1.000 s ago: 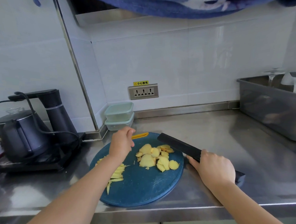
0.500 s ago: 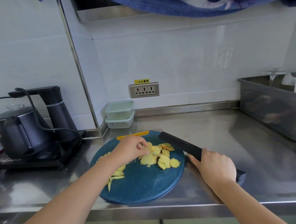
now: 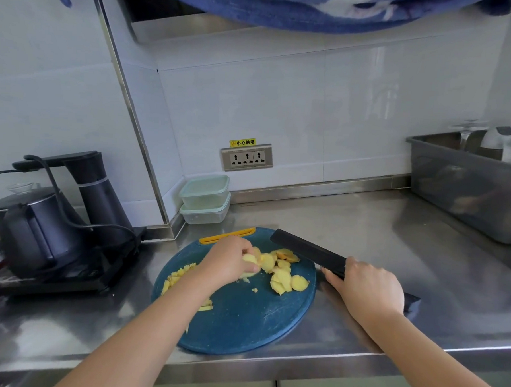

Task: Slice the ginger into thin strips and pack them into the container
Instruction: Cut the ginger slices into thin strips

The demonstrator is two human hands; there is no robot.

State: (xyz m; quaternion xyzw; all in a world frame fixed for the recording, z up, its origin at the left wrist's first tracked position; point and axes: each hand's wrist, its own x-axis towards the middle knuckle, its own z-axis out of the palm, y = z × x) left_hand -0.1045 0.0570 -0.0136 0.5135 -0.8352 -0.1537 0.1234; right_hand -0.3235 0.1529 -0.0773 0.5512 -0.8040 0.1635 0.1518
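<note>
The left hand (image 3: pixel 227 261) pinches ginger slices (image 3: pixel 282 273) near the board (image 3: pixel 241 325)'s far edge; the right hand (image 3: pixel 367 291) grips the knife (image 3: pixel 307 249). Best stack them flat before cutting.

The left hand (image 3: pixel 228 263) lies palm-down at the end of an outstretched forearm, its fingers curled onto ginger slices (image 3: pixel 267 262) at the fingertips. The right hand (image 3: pixel 367 288) wraps the knife (image 3: pixel 307 250) handle, knuckles up. The blade juts ahead of the grip and the thumb lies stretched beside it.
</note>
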